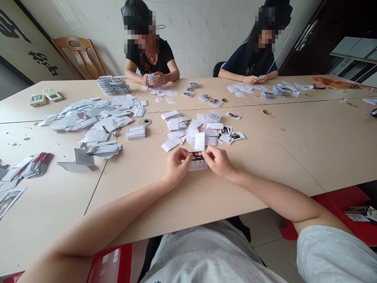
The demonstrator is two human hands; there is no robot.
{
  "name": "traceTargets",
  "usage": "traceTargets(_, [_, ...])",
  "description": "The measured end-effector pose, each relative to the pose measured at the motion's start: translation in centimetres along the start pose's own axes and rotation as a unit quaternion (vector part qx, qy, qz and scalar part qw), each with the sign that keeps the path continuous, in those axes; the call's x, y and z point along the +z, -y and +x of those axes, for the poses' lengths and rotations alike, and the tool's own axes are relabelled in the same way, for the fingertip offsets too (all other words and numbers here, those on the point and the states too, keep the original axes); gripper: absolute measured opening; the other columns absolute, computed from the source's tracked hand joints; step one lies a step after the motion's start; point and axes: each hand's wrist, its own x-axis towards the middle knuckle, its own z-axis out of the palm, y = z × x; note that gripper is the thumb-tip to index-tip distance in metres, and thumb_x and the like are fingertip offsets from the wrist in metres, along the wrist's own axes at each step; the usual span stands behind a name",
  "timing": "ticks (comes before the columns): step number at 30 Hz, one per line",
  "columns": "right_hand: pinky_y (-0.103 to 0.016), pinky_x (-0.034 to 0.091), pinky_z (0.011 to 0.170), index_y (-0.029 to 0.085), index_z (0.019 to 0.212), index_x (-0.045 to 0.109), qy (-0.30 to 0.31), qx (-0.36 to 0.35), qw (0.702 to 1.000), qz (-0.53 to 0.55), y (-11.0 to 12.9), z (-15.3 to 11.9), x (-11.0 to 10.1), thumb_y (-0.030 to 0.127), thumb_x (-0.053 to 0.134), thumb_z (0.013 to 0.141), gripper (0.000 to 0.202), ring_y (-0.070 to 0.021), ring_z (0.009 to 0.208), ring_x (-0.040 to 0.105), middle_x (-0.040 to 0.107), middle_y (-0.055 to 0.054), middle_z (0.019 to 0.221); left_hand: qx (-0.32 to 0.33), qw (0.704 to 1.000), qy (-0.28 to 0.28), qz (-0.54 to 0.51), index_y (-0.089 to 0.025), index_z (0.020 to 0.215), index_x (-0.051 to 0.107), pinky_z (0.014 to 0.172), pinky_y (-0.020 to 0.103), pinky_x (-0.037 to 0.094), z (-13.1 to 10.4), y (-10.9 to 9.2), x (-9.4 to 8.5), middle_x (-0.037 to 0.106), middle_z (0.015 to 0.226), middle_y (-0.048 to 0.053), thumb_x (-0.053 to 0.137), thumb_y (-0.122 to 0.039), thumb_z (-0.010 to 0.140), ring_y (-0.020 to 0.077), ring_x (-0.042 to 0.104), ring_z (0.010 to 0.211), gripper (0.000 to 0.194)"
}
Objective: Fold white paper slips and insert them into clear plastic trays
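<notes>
Near the front of the table, my left hand pinches the left edge of a small black printed card. My right hand is closed on the card's right edge, thumb and fingers together. Below the card shows a small clear plastic case with several compartments; the card covers its far part, and what lies in the compartments is too small to name. Just beyond my hands lies a loose heap of white cards, with some printed ones face up at its right side.
A large pile of white folded papers spreads to the left, beside a neat card stack and a tape roll. Across the table two people handle small cases. Stacked cases and two calculators stand at the far left.
</notes>
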Motion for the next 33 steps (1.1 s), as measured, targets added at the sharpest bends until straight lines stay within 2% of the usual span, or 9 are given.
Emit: traceTargets(33, [-0.023,0.028,0.048,0.020,0.061,0.032,0.004,0.007,1.000,0.006,-0.03,0.07,0.02,0.033,0.046,0.084,0.030,-0.0097,0.048,0.035,0.039,0.004,0.052,-0.020,1.000,0.009,-0.015,-0.017,0.063,0.046,0.059,0.024,0.040,0.05,0.05,0.00,0.056,0.078,0.002,0.061,-0.031,0.072,0.0108,0.049,0.064,0.022])
